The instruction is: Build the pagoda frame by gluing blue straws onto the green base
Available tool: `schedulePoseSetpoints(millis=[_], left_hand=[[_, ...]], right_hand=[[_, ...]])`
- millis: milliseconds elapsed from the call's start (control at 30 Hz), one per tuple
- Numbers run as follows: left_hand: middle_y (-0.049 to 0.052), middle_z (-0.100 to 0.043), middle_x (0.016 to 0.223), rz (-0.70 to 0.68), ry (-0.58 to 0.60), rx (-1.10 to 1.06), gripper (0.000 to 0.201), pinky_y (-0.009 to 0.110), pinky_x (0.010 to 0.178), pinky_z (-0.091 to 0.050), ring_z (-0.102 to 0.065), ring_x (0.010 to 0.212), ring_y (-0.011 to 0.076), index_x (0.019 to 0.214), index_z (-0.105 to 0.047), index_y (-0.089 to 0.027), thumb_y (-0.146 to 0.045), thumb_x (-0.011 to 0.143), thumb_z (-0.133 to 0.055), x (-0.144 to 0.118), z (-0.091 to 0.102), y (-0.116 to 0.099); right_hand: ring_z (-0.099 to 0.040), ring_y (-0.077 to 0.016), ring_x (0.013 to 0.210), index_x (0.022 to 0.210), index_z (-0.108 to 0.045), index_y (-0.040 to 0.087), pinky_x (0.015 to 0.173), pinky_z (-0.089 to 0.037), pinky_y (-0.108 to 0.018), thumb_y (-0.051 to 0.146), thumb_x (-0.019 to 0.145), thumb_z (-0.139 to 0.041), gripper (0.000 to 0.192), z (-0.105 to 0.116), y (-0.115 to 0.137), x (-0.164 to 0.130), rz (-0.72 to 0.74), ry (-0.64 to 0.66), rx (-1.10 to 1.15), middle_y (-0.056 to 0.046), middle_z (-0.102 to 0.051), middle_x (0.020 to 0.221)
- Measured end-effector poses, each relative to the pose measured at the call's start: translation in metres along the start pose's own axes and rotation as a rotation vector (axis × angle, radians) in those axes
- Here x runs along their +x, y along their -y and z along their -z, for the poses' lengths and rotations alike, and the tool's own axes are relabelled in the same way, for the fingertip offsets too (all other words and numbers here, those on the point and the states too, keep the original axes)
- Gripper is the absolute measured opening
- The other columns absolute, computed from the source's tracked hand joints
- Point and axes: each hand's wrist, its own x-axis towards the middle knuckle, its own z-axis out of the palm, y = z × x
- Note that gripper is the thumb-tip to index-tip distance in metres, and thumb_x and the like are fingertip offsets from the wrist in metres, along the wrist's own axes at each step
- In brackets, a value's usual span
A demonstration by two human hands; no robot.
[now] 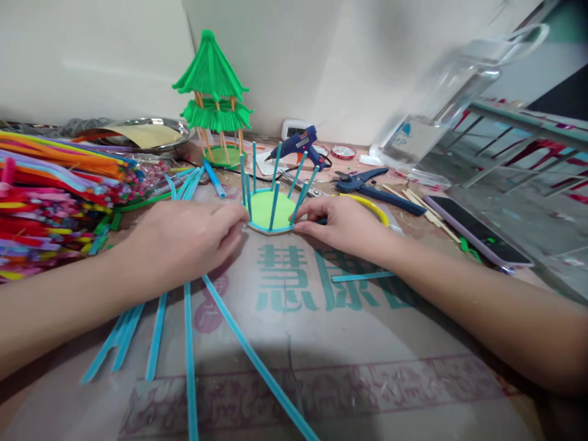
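Your left hand (184, 236) and right hand (342, 225) pinch green base (270, 211) | grip closed on rim | press evenly, sparing blue posts (274, 205)

The left hand (184, 239) hides the blue strips' (188, 343) upper parts.

Bright, even indoor light; a soft shadow lies on the near tabletop (294, 367). The far right is motion-blurred, and wide-angle distortion bends the edges.
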Motion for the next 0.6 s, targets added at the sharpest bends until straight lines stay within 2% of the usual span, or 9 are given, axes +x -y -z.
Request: schedulePoseSetpoints(millis=[133, 300, 467, 600], left_hand=[[0.005, -0.074, 0.079, -0.158, -0.054, -0.107, 0.029, 0.033, 0.059, -0.038, -0.068, 0.073, 0.0232, 0.098, -0.072, -0.027, -0.037, 0.102, -0.044, -0.002, -0.005, -0.007], [0.002, -0.074, 0.077, -0.246, -0.071, -0.106, 0.031, 0.032, 0.055, -0.035, -0.069, 0.071, 0.0213, 0.111, -0.071, -0.027, -0.034, 0.105, -0.041, 0.002, -0.012, -0.007], [0.004, -0.079, 0.09, -0.219, -0.044, -0.129, 0.034, 0.031, 0.057, -0.038, -0.072, 0.076, 0.0209, 0.118, -0.07, -0.027, -0.036, 0.105, -0.039, 0.004, -0.013, -0.008], [0.005, -0.079, 0.091, -0.178, -0.006, -0.189, 0.034, 0.03, 0.059, -0.042, -0.073, 0.077, 0.0215, 0.118, -0.071, -0.028, -0.035, 0.103, -0.041, 0.005, -0.013, -0.01]], right_hand=[[-0.055, -0.0109, 0.06, 0.098, -0.076, 0.02, 0.059, -0.034, -0.026, 0.034, 0.087, -0.069, 0.019, -0.001, -0.001, 0.001, 0.017, -0.013, -0.015, 0.002, -0.067, 0.07], [-0.054, -0.0109, 0.059, 0.097, -0.076, 0.021, 0.059, -0.033, -0.026, 0.035, 0.087, -0.068, 0.019, -0.002, -0.002, 0.0, 0.018, -0.009, -0.018, 0.002, -0.066, 0.07], [-0.054, -0.0109, 0.059, 0.096, -0.075, 0.021, 0.059, -0.034, -0.025, 0.035, 0.088, -0.067, 0.018, -0.002, -0.003, 0.001, 0.027, -0.006, -0.013, 0.003, -0.066, 0.069], [-0.054, -0.0106, 0.058, 0.098, -0.074, 0.021, 0.058, -0.033, -0.025, 0.035, 0.088, -0.067, 0.019, -0.002, -0.004, 0.002, 0.013, 0.01, -0.004, 0.003, -0.066, 0.068]])
